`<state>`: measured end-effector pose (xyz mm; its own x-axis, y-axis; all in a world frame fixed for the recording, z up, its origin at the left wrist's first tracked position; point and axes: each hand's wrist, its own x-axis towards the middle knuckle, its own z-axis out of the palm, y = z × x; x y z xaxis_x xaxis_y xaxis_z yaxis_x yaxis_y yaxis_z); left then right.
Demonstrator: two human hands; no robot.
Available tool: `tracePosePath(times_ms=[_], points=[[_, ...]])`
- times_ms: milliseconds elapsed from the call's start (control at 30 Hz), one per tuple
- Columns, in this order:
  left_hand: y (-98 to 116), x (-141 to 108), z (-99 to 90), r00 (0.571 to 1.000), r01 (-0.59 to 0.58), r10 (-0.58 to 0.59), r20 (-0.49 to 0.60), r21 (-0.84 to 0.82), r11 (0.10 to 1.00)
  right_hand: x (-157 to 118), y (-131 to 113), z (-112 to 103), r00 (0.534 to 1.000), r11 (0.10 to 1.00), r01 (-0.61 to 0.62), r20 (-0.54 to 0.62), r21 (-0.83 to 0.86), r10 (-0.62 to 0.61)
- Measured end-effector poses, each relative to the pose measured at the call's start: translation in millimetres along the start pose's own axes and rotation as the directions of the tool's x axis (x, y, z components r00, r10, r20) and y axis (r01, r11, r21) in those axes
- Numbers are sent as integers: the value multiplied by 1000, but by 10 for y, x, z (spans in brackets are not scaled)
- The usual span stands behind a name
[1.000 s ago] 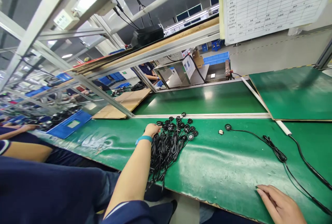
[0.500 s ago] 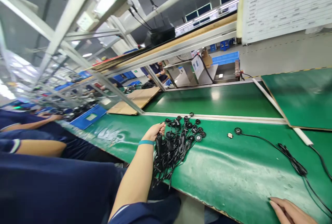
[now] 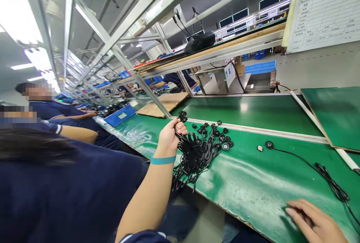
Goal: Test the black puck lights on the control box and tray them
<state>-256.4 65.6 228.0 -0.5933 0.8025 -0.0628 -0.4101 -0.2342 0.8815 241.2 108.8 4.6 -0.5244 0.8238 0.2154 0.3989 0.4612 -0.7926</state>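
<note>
The left hand point(image 3: 172, 135) is gripping black cables point(image 3: 182, 115) at the cable pile point(image 3: 197, 155). The right hand point(image 3: 316, 218) is hovering over the green worktop point(image 3: 247, 185), fingers point(image 3: 306, 205) loosely parted

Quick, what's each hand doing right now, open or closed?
Left hand: closed, holding black cables.
Right hand: loosely open, nothing visible in it.

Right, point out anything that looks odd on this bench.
A small pale piece lies loose on the green worktop, beside the round black head of a lone cable, unlike the black parts nearby. Some ends of the cable heap also overhang the front edge, untidily.
</note>
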Motion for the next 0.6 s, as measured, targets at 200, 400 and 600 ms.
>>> tracePosePath(times_ms=[200, 400, 600], points=[[-652, -804, 1011, 976, 143, -97, 197, -235, 962, 792, -907, 127, 961, 964, 21, 261, 266, -93], [-1646, -1006, 1188, 961, 258, -212, 179, -293, 921, 810, -933, 301, 818, 609, -331, 541, 721, -195], [-2522, -1244, 895, 945, 324, -327, 20, -207, 923, 464, -681, -276, 667, 673, -640, 704, 372, 245]])
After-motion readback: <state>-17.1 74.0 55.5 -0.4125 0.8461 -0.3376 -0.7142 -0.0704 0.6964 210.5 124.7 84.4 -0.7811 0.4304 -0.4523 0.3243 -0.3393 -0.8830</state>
